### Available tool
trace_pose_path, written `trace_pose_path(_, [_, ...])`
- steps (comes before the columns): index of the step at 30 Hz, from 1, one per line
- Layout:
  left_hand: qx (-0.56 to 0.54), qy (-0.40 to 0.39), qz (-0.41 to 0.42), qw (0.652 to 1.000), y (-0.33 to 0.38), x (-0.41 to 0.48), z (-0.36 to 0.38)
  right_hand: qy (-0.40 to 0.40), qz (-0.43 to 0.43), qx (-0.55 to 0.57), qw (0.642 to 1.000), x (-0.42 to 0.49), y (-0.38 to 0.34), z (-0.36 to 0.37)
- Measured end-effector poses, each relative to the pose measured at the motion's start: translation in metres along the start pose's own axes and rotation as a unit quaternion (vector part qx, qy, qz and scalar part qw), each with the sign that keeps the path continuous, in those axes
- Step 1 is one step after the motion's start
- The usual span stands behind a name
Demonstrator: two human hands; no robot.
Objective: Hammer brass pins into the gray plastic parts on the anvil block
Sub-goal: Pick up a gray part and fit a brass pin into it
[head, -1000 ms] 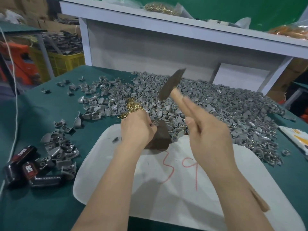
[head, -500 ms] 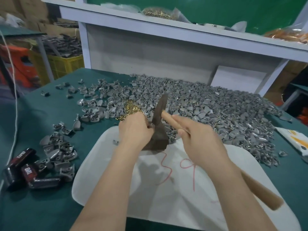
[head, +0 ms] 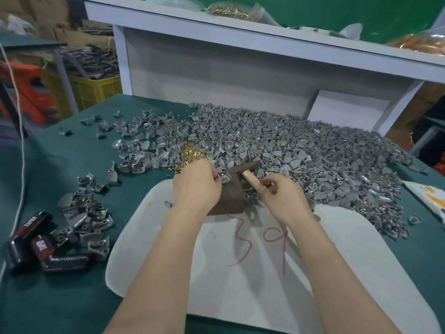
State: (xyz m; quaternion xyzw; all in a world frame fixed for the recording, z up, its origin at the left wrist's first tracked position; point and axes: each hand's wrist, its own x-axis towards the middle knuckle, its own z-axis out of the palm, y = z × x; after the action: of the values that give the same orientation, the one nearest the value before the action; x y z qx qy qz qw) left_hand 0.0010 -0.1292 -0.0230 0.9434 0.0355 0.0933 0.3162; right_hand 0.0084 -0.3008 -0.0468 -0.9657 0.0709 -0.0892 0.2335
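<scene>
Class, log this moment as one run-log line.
left hand: holds gray plastic part on dark anvil block | right hand: grips wooden-handled hammer | brass pins: piled behind left hand

I am working at a bench in a small assembly workshop. A heap of small gray plastic parts (head: pixel 301 145) is spreading across the green cloth-covered table (head: pixel 72 297), with a loose pile of short brass pins (head: pixel 191 154) lying at its near edge. A dark metal anvil block (head: pixel 228 201) is standing on a white plastic board (head: pixel 337 273) marked in red; my left hand (head: pixel 195 186) is pinching one gray part (head: pixel 223 176) on it while my right hand (head: pixel 284 198) is gripping a wooden-handled hammer (head: pixel 249 177). A clear bag (head: pixel 231 10) of more pins is sitting on the white shelf (head: pixel 265 39) above, and at the left a yellow plastic crate (head: pixel 96 89) is holding dark parts, with brown cardboard boxes (head: pixel 69 34) behind.
</scene>
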Motion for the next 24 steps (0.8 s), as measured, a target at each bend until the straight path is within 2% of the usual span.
trace_pose_path(3, [-0.013, 0.001, 0.014, 1.0, -0.001, 0.001, 0.002, 0.1, -0.085, 0.04, 0.991, 0.0, -0.011, -0.005])
trace_pose_path(4, [-0.019, 0.001, 0.019, 1.0, -0.001, 0.001, 0.003, 0.098, -0.118, 0.082, 0.985, -0.001, -0.018, -0.006])
trace_pose_path(6, [-0.029, 0.001, 0.025, 0.999, -0.002, 0.002, 0.004, 0.045, -0.156, 0.135, 0.977, -0.001, -0.032, -0.005])
trace_pose_path(9, [-0.041, 0.005, 0.031, 0.999, -0.002, 0.002, 0.004, 0.004, -0.165, 0.125, 0.978, 0.003, -0.045, 0.004])
trace_pose_path(13, [-0.073, 0.013, 0.023, 0.997, -0.003, 0.002, 0.005, -0.002, -0.135, 0.124, 0.983, 0.005, -0.055, 0.015])
trace_pose_path(18, [-0.131, 0.041, 0.015, 0.99, -0.004, 0.005, 0.007, 0.016, -0.136, 0.171, 0.976, 0.013, -0.058, 0.014])
trace_pose_path(20, [-0.166, 0.07, 0.023, 0.983, -0.004, 0.006, 0.008, 0.082, -0.088, 0.188, 0.975, 0.026, -0.052, 0.006])
trace_pose_path(22, [-0.208, 0.107, 0.025, 0.972, -0.002, 0.007, 0.007, 0.163, -0.005, 0.202, 0.966, 0.044, -0.042, -0.005])
trace_pose_path(24, [-0.254, 0.14, 0.025, 0.957, 0.0, 0.006, 0.006, 0.187, 0.068, 0.171, 0.965, 0.058, -0.034, -0.012])
